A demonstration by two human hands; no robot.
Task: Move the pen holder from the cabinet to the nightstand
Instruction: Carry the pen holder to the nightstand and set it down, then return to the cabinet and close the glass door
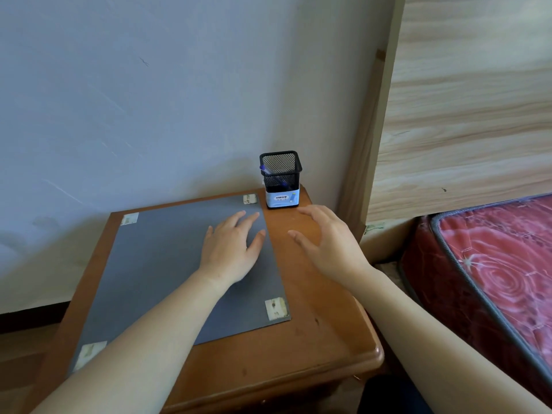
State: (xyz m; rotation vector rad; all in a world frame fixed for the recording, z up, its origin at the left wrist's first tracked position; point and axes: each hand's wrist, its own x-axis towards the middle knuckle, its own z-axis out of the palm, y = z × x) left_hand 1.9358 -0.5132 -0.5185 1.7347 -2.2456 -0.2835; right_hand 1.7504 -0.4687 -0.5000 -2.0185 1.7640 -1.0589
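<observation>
A square black mesh pen holder (281,178) with a white and blue label band stands upright at the far right corner of the brown wooden nightstand (316,309). A blue pen leans inside it. My left hand (233,246) lies flat and open on a grey mat (167,264), a little in front and to the left of the holder. My right hand (325,240) hovers open just in front of the holder, fingers spread, not touching it. Both hands hold nothing.
The grey mat is taped at its corners to the nightstand top. A pale wall stands behind. A wooden headboard (466,100) and a red patterned mattress (501,264) lie close to the right of the nightstand.
</observation>
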